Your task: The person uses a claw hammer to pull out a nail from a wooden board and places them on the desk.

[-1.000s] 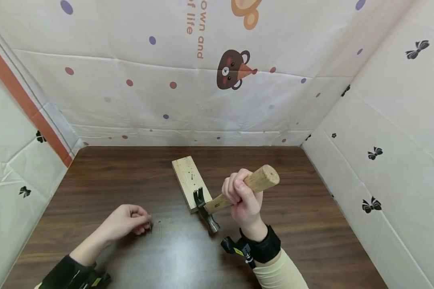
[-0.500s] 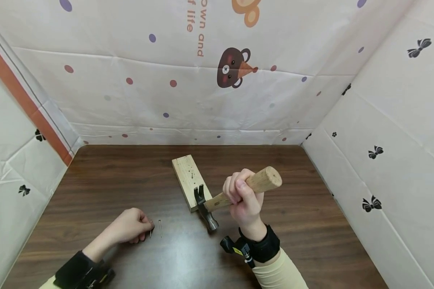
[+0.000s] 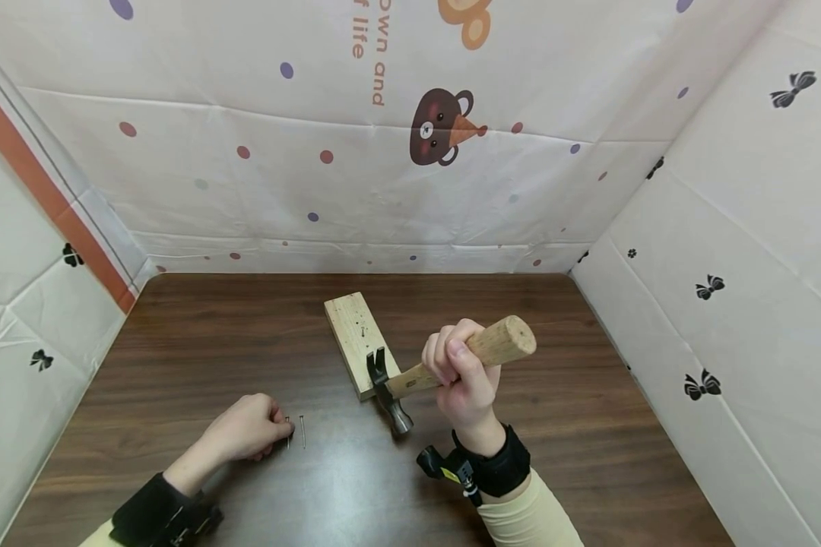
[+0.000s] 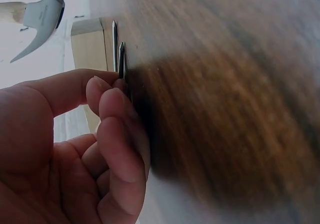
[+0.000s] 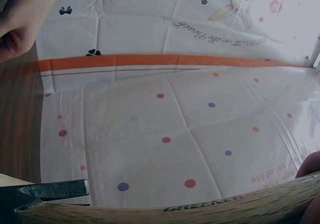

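My left hand (image 3: 249, 427) is low over the table, thumb and fingertips pinching a nail (image 4: 121, 58) by one end; its pointed end shows beyond the thumb in the left wrist view. Just right of it, a second nail (image 3: 303, 431) lies on the wood. My right hand (image 3: 464, 372) grips the wooden handle of a claw hammer (image 3: 413, 382), fingers wrapped round it. The black hammer head (image 3: 388, 399) is over the near end of a pale wooden block (image 3: 356, 334); whether they touch I cannot tell. A nail (image 3: 363, 331) stands in the block.
Brown wood-grain table (image 3: 575, 456) spreads under everything. A printed cloth wall (image 3: 383, 190) rises along the back edge, with similar walls at left and right. Small dark holes or marks dot the block's top. Both wrists wear black straps with cameras.
My left hand has shifted slightly right, toward the second nail, and its fingertips have closed on the nearer nail. The right hand and hammer have barely moved.
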A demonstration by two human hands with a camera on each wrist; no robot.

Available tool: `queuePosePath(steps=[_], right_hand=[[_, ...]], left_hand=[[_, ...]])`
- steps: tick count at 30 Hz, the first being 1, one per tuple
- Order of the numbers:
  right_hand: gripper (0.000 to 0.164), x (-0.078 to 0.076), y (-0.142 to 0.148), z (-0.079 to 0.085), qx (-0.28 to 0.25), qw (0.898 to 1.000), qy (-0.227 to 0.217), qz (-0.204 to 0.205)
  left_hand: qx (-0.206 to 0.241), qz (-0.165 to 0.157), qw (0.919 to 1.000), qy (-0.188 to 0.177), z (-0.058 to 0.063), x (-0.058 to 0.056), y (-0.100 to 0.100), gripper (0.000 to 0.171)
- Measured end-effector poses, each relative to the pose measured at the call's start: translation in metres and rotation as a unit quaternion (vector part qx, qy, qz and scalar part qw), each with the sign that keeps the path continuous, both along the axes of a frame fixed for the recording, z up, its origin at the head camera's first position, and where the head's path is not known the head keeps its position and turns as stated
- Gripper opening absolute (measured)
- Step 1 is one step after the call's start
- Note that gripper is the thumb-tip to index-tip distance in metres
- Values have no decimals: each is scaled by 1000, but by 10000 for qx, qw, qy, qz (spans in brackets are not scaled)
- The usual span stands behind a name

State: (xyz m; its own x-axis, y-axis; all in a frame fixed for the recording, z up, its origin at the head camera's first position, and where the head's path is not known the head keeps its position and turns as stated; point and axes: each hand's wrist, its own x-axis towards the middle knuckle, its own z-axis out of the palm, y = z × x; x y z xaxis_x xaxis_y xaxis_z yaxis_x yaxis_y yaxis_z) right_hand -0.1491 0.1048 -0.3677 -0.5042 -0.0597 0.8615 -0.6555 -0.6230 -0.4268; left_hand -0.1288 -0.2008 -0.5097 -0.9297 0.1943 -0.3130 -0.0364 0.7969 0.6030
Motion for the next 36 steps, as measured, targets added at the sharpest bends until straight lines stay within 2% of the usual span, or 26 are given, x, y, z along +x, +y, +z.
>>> queuePosePath(steps=[6, 16, 21, 26, 30, 33, 36], right_hand=[[26, 0, -1, 0, 14, 10000, 45, 6], [24, 0, -2, 1, 41, 10000, 34, -28], [23, 1, -3, 5, 118, 9998, -131, -92], [22, -2, -4, 9, 306, 9975, -559, -305], [24, -8, -4, 12, 618, 9926, -922, -489], [27, -14, -6, 16, 922, 9851, -1322, -606], [28, -26, -10, 23, 1280, 9704, -1933, -681]], left_hand=[[-5, 36, 10000, -23, -1, 0, 0, 28], [296, 13, 9996, 27, -1, 1, -1, 28], [498, -82, 9987, -40, 0, 0, -3, 27], [707, -232, 9972, -49, 0, -2, -9, 28], [421, -96, 9988, 233, 2, -3, -8, 26], [269, 110, 9980, 566, 6, -7, -4, 24], [418, 269, 9941, 968, 12, -18, 1, 20]])
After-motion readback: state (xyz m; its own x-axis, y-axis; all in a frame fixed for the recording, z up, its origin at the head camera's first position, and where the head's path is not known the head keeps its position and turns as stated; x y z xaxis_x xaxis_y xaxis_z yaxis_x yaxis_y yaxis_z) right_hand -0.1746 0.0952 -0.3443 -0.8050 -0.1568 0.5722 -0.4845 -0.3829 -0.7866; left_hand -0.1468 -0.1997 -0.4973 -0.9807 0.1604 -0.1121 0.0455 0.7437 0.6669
